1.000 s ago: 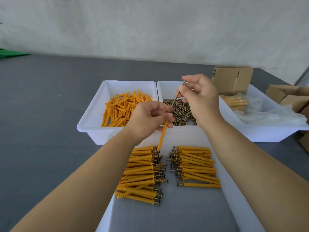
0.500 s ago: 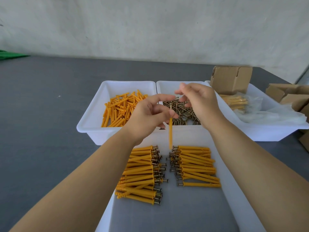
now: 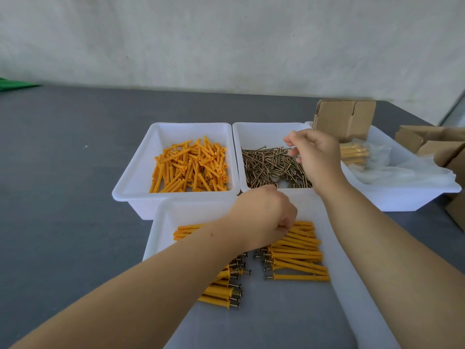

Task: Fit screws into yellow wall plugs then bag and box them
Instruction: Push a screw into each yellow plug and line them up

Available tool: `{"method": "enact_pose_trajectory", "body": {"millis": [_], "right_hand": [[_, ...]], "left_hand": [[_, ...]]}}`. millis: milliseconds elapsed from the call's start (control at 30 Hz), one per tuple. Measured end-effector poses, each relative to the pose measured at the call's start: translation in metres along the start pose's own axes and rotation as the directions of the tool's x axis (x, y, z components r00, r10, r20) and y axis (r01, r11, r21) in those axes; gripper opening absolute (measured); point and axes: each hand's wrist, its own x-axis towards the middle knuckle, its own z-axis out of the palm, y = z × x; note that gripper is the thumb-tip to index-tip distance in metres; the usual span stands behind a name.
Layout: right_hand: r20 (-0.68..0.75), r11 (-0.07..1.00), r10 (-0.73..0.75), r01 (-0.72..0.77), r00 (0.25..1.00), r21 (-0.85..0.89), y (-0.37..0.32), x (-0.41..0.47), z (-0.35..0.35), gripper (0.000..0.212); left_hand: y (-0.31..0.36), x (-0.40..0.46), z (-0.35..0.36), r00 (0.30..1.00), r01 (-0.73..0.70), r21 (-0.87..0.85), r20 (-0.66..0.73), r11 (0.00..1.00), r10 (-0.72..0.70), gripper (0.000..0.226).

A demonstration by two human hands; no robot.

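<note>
The left hand (image 3: 264, 217) is being held, fingers curled down, over the assembled plugs (image 3: 297, 253) in the near tray (image 3: 161, 222); whether a plug is being gripped cannot be told. The right hand (image 3: 314, 157) is being held over the screws (image 3: 271, 167) in the middle bin (image 3: 261, 129), fingertips pinched together. Loose yellow wall plugs (image 3: 191, 167) are lying in the left bin (image 3: 136, 180) on the grey counter (image 3: 63, 172).
</note>
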Motion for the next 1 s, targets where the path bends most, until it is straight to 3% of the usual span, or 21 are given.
{"method": "enact_pose_trajectory", "body": {"millis": [100,267,333,400,500,600,700,833,1000], "right_hand": [[0.006,0.997,-0.002,0.003,1.0,-0.072,0.003,0.001,0.0,0.018],[0.098,0.91,-0.013,0.052,0.995,-0.411,0.013,0.003,-0.001,0.021],[0.178,0.825,0.028,0.078,0.984,-0.559,0.016,0.003,-0.001,0.023],[0.244,0.732,0.087,0.104,0.966,-0.673,0.018,0.003,-0.002,0.024],[0.35,0.658,0.259,0.101,0.9,-0.746,0.017,0.004,-0.002,0.02],[0.454,0.538,0.514,0.139,0.728,-0.832,0.009,0.005,0.005,0.036],[0.489,0.442,0.643,0.236,0.59,-0.866,0.0,0.007,0.01,0.043],[0.512,0.508,0.669,0.171,0.538,-0.844,0.0,0.009,0.009,0.039],[0.52,0.49,0.664,0.213,0.537,-0.845,0.004,0.011,0.009,0.041]], "left_hand": [[0.0,0.002,0.005,1.0,-0.003,0.175,0.029,0.985,-0.002,0.017],[0.0,0.003,0.006,1.0,-0.025,0.204,0.008,0.979,0.024,0.02],[-0.001,0.001,0.0,0.994,-0.003,0.05,-0.107,0.999,0.008,0.029],[-0.012,-0.001,-0.009,0.947,0.051,-0.077,-0.312,0.996,-0.073,0.033],[-0.043,-0.007,-0.023,0.828,0.329,-0.034,-0.469,0.944,-0.305,0.027],[-0.084,-0.023,-0.031,0.686,0.679,-0.02,-0.341,0.734,-0.643,0.021],[-0.105,-0.031,-0.031,0.559,0.829,0.049,-0.048,0.557,-0.828,0.031],[-0.107,-0.021,-0.03,0.43,0.854,0.183,0.283,0.488,-0.858,0.059],[-0.105,-0.019,-0.032,0.447,0.837,0.16,0.353,0.523,-0.822,0.059]]}}
